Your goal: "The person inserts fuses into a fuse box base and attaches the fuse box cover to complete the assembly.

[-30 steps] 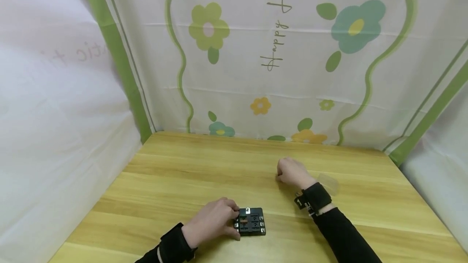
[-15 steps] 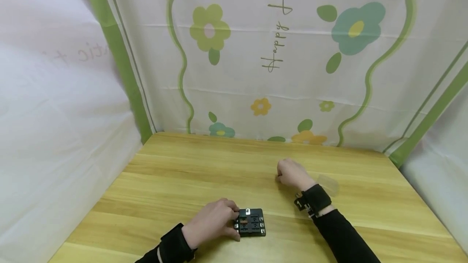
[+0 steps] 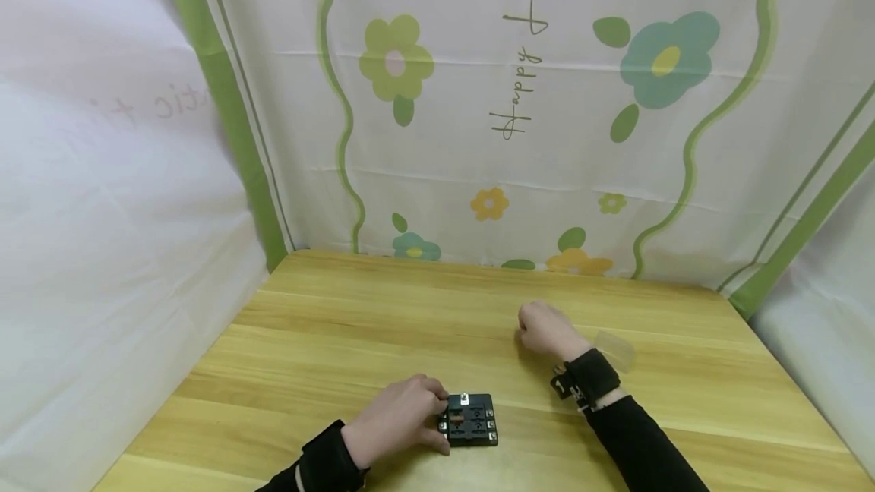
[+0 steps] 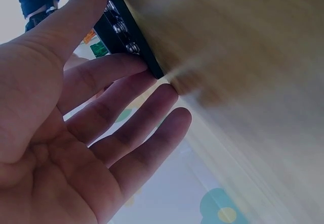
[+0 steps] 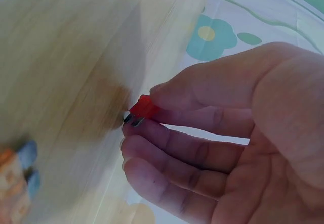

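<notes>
A black fuse block (image 3: 471, 431) with metal screw terminals lies on the table, near its front. My left hand (image 3: 399, 417) grips its left edge between thumb and fingers; in the left wrist view the other fingers are loosely spread. Orange and green pieces show at the block (image 4: 116, 29) there. Farther back and to the right, my right hand (image 3: 550, 330) is low over the table. In the right wrist view its thumb and index finger pinch a red blade fuse (image 5: 143, 107), with the metal prongs sticking out. The head view hides this fuse behind the hand.
A clear, flat-looking plastic piece (image 3: 614, 350) lies just right of the right wrist. Blurred orange and blue shapes (image 5: 17, 176) appear at the lower left of the right wrist view. Printed cloth (image 3: 444, 135) encloses the wooden table (image 3: 355, 310) at the back and sides.
Both hands and the fuse block keep their places. The head view has shifted slightly, so the whole scene sits a little lower.
</notes>
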